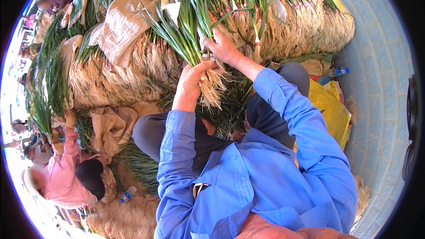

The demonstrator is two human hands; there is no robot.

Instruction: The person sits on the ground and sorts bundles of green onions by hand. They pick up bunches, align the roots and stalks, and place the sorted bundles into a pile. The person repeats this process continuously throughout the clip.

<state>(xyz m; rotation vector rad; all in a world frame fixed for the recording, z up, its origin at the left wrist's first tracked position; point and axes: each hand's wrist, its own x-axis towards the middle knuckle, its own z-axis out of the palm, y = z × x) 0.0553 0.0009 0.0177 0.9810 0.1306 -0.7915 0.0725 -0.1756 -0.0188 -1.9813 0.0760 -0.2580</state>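
My left hand (191,81) is closed around the lower stems of a bunch of green garlic (186,41), its leaves fanned upward. Pale stringy roots (212,89) hang below that fist. Just above and to the right, my right hand (223,48) pinches the stems of more green garlic (201,6) between thumb and fingers. The lower ends of these stems are partly hidden behind the hands. Beyond both hands lies a long heap of green garlic (295,23), with pinkish bulbs and thick roots facing me.
Woven sacks (127,23) cover part of the heap. Loose leaves (229,103) lie between my bent knees. At right are a yellow sack (328,109), a plastic bottle (338,71) and a blue tarpaulin (375,73). Another person (69,176) sits at left near a second bottle (127,195).
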